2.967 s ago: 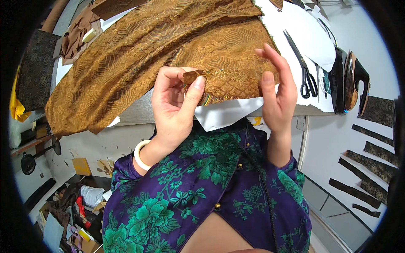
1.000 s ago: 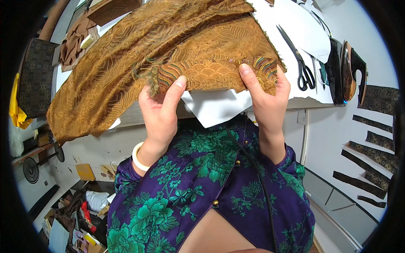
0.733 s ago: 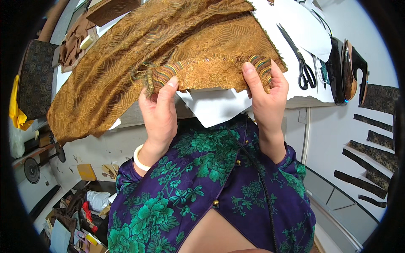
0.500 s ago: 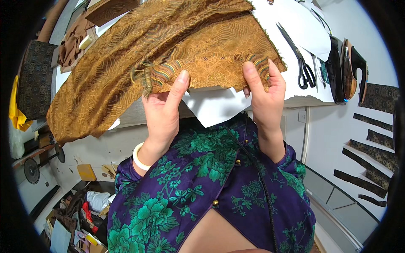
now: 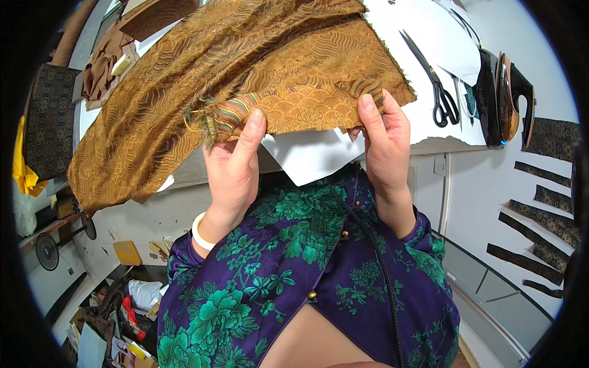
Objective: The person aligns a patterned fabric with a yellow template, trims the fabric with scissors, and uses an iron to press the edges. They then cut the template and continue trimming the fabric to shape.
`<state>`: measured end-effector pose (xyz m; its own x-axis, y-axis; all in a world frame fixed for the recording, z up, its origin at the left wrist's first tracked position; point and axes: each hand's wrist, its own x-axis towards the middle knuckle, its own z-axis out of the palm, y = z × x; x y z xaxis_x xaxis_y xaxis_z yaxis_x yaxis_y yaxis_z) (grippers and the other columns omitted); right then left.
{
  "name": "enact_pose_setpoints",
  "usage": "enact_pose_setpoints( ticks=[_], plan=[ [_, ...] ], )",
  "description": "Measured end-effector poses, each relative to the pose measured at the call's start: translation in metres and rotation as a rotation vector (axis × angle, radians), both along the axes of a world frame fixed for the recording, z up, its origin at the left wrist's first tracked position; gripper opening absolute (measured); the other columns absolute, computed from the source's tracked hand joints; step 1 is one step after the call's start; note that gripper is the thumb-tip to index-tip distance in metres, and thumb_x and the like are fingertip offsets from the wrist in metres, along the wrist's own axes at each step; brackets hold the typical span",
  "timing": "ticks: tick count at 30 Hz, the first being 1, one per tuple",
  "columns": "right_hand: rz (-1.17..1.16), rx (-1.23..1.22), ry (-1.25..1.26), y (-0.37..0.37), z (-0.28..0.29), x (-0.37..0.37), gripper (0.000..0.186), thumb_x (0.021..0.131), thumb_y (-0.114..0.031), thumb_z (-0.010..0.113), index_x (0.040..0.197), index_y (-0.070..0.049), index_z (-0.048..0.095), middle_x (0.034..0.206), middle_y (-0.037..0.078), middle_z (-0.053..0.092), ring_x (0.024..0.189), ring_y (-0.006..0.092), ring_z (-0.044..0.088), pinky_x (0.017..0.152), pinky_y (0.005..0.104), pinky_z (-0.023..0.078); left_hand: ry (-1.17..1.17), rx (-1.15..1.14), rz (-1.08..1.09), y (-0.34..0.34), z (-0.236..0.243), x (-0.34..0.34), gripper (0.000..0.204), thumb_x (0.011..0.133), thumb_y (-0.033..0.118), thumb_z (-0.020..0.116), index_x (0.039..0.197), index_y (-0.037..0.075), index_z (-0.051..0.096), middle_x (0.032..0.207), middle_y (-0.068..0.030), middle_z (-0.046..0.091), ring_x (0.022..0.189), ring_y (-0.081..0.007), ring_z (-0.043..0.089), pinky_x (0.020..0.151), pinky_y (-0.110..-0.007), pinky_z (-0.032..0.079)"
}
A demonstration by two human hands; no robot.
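Cloth (image 5: 307, 113): 1 piece, golden brown, wave and scale pattern, with multicoloured bands near both hands. Lies in loose folds across the table (image 5: 190, 176); near edge raised between the hands, left part hanging over the front edge. Loose threads (image 5: 209, 122) fray just beside the left hand.

Left hand (image 5: 232, 175): grips the cloth, thumb on top, fingers below and partly hidden. Cream bracelet (image 5: 198, 232) at the wrist.

Right hand (image 5: 389, 150): grips the same edge farther right, between thumb and fingers.

Paper (image 5: 314, 158): white, 1 pointed corner projecting past the table edge, below the cloth and between the hands.

Scissors (image 5: 439, 92): 1 pair, black, right of the cloth, handles toward the person.

Iron (image 5: 523, 92): black and brown, right of the scissors.

Strips (image 5: 521, 264): several, dark, some patterned, spread apart at far right.

Brown fabric (image 5: 105, 66): crumpled, upper left.

Dark panel (image 5: 52, 122): patterned, far left; yellow cloth (image 5: 26, 175) beside it.

Jacket (image 5: 245, 313): purple, green flowers, worn by the person.
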<state>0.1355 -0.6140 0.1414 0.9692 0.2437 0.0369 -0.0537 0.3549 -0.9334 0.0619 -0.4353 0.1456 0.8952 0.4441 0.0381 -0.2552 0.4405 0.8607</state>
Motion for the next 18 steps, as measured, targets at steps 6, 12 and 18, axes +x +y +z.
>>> enact_pose_setpoints(
  ticks=[6,12,18],
  plan=[
    [0.020,-0.005,-0.016,-0.001,-0.002,0.000,0.016,0.103,-0.020,0.058,0.106,-0.005,0.061,0.085,-0.004,0.058,0.073,0.0037,0.051,0.062,0.0207,0.042,-0.010,-0.089,-0.035,0.005,-0.003,-0.003,0.029,0.097,0.002,0.063,0.125,0.002,0.058,0.115,-0.0040,0.064,0.104,-0.0122,0.060,0.096,-0.030,0.047],
    [0.009,-0.003,-0.023,-0.001,-0.003,-0.002,0.017,0.103,-0.020,0.057,0.108,-0.004,0.061,0.086,-0.003,0.059,0.075,0.0042,0.052,0.064,0.0211,0.043,0.010,-0.058,-0.094,0.011,-0.010,-0.007,0.043,0.100,0.006,0.056,0.141,0.002,0.046,0.136,-0.0101,0.058,0.127,-0.0210,0.054,0.111,-0.040,0.040],
    [0.011,0.003,-0.013,-0.001,-0.003,-0.002,0.017,0.103,-0.020,0.057,0.109,-0.004,0.062,0.086,-0.004,0.059,0.076,0.0036,0.053,0.064,0.0206,0.044,0.005,-0.063,-0.103,0.010,-0.007,-0.006,0.045,0.099,0.005,0.057,0.143,0.003,0.044,0.139,-0.0098,0.056,0.129,-0.0206,0.053,0.113,-0.040,0.038]
  ],
)
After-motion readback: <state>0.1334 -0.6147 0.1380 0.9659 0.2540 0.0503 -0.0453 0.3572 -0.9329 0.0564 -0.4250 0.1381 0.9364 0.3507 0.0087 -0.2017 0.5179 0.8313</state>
